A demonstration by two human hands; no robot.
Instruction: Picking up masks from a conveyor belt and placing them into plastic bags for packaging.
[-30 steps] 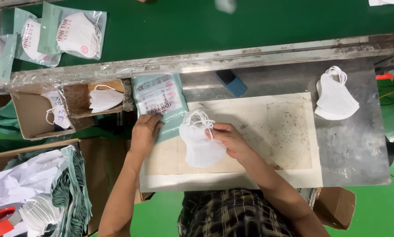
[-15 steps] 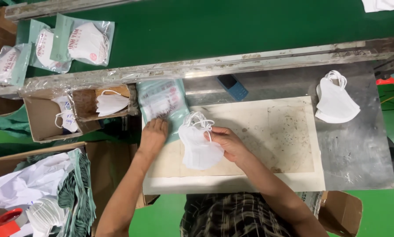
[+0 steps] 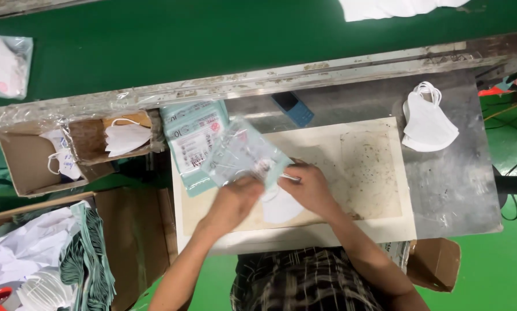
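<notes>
My left hand (image 3: 234,201) grips the near edge of a clear plastic pouch (image 3: 244,152) with a pale green border, lifted off the white work board (image 3: 362,173). My right hand (image 3: 307,187) holds a folded white face mask (image 3: 280,207) at the pouch's mouth; part of the mask lies under both hands. A stack of empty pouches (image 3: 192,138) of the same kind lies at the board's far left corner, just beyond my left hand.
A pile of white masks (image 3: 426,121) sits on the metal table at the right. A cardboard box (image 3: 74,152) at the left holds a few masks. A green conveyor belt (image 3: 212,40) runs along the back, carrying a packed mask (image 3: 2,66). A blue block (image 3: 293,108) lies behind the board.
My left hand has picked one pouch off the stack and brought it over the mask. My right hand has drawn the mask nearer and to the pouch opening. The view has shifted left.
</notes>
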